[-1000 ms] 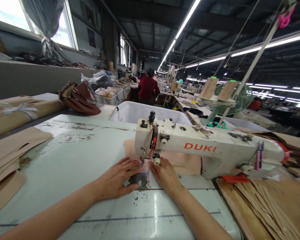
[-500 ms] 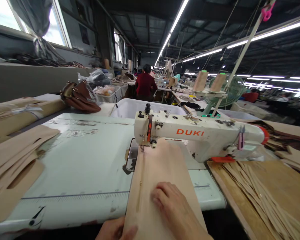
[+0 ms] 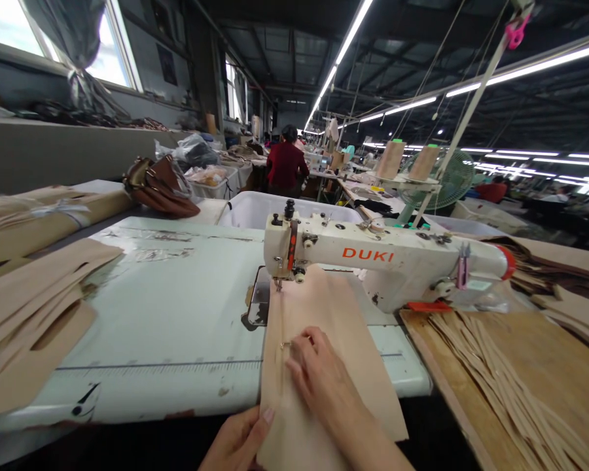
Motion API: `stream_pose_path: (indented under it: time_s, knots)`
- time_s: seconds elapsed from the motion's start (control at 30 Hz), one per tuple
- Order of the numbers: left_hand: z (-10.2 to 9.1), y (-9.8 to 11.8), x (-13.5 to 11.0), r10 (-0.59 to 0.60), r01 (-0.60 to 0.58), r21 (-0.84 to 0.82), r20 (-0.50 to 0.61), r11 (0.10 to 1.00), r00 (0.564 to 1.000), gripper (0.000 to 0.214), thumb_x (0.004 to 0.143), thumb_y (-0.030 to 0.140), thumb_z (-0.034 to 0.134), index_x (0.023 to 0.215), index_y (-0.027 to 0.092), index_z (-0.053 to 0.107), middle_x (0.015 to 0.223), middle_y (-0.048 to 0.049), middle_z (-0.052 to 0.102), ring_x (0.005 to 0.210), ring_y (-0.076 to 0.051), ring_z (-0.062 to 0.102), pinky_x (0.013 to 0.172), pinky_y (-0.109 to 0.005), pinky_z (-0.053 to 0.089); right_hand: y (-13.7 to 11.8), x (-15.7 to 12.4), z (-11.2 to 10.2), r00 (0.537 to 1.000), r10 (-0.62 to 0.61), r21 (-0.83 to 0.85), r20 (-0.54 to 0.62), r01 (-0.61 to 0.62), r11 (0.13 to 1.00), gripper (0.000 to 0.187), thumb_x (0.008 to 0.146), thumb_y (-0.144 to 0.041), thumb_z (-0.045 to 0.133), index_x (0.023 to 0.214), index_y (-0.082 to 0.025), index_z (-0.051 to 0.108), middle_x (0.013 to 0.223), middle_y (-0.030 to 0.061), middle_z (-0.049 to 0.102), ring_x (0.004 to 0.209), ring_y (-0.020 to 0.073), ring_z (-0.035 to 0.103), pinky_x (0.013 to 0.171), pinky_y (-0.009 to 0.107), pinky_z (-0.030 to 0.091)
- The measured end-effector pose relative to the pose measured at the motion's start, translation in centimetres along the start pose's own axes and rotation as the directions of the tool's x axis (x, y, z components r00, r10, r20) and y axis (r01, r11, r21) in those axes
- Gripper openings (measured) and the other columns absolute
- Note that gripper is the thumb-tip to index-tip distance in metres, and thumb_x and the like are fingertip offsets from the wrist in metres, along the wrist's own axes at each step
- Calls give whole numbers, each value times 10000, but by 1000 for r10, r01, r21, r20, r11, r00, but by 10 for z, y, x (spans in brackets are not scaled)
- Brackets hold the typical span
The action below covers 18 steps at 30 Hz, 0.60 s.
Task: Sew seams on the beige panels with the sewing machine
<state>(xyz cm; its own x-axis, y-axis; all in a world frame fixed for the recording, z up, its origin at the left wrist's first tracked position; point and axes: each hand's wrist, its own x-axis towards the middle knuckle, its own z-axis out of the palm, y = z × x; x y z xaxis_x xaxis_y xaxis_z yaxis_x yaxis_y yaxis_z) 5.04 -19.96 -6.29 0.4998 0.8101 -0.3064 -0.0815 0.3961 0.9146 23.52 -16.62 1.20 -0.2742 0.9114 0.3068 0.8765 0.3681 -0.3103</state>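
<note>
The long tan strip of fabric (image 3: 324,340) is pinned flat by the right hand (image 3: 319,383), whose fingers are laid nearly closed on its surface, with the fingertips (image 3: 294,353) set at a small metal zipper pull (image 3: 285,345) on the seam line; nothing is enclosed in that hand. The near edge of the strip is pinched by the left hand (image 3: 238,441), the thumb on top and the other fingers hidden beneath, so the hold is narrow and closed on the cloth. The strip's long axis runs straight away from both hands, its far end lying under the needle of the cream-white DUKI sewing machine (image 3: 373,258), its near end hanging over the edge of the pale green table (image 3: 167,314). A stack of tan cut panels (image 3: 34,314) lies well to the left of the left hand.
</note>
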Motion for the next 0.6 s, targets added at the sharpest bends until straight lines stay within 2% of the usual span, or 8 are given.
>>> stream_pose_path:
  time_s: [0.1,0.17,0.2,0.27,0.33,0.43,0.53,0.6]
  knots:
    - [3,7,-5,94,-94,-15,-39,995,995,510,894,619,598,1085,160,710,912,-57,694,836,-222,629,754,-295,541,-1,-33,0,958,-287,81,-21,287,954,664,831,-280,713,1408,-144,415,1363,144,530,1259,283,500,1058,445,458]
    - [5,13,-6,156,-154,30,-57,988,986,441,909,557,618,1110,176,715,959,-50,707,901,-229,640,863,-305,523,-1,-53,9,911,-412,72,8,411,909,813,815,-276,689,1502,-95,293,1445,174,472,1343,314,429,1112,483,394]
    - [6,15,-6,172,-169,45,-55,985,984,430,903,544,634,1106,176,721,973,-53,714,929,-237,644,908,-314,510,-2,-60,13,904,-427,78,30,424,902,826,814,-233,656,1520,-75,256,1472,186,439,1369,320,398,1126,494,372]
    - [6,18,-6,150,-148,43,-66,988,986,479,869,577,660,1067,148,741,984,-80,728,961,-267,657,941,-341,507,-2,-66,18,930,-364,155,42,354,922,758,827,-119,553,1525,-83,261,1487,176,423,1391,297,372,1146,491,345]
    - [3,18,-7,45,-49,-40,-104,998,994,625,814,688,644,1009,105,754,969,-129,739,936,-311,683,895,-384,542,-2,-64,15,969,-246,327,22,226,918,617,874,-54,446,1479,-145,367,1408,132,515,1336,230,443,1131,429,380]
    - [-1,17,-8,-117,82,-244,-133,966,984,785,745,791,621,991,57,749,973,-197,742,925,-362,705,879,-443,558,-3,-52,1,997,-60,549,40,28,835,368,1003,-126,375,1297,-234,567,1179,65,639,1147,155,578,1015,304,476]
    - [3,20,-10,-129,79,-372,-112,925,985,685,776,673,703,1061,51,725,1057,-216,730,1016,-366,692,947,-455,534,-7,-44,-10,994,38,610,98,-90,787,287,1049,-236,389,1172,-262,647,1076,39,653,1018,134,627,927,253,503]
    - [8,23,-11,-103,54,-428,-93,902,990,592,815,593,719,1065,56,722,1092,-214,722,1053,-363,682,975,-460,521,-11,-44,-10,993,49,611,107,-105,785,278,1051,-244,396,1148,-262,656,1067,35,650,985,129,633,908,244,506]
